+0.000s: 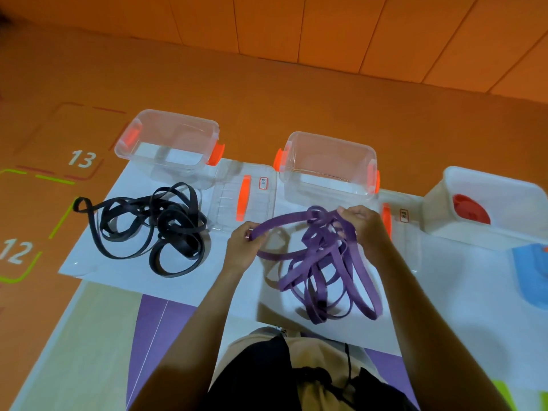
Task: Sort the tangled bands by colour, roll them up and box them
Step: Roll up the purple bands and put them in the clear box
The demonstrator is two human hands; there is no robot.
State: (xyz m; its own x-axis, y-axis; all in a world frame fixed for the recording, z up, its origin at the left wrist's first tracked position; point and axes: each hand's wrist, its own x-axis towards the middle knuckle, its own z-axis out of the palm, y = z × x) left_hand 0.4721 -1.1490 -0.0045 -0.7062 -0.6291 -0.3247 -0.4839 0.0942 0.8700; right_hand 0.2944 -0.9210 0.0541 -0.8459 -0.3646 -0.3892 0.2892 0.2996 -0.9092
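Purple bands: left hand pinches one strand, right hand grips the bunch; blue object cropped at right.

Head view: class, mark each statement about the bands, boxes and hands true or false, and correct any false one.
1. The left hand and the right hand both grip the purple band. True.
2. The black band lies inside the left clear box. False: it lies on the white sheet in front of that box.
3. The left clear box and the right clear box both stand without lids on. True.
4. The purple band is rolled into a tight coil. False: it hangs in loose, tangled loops.
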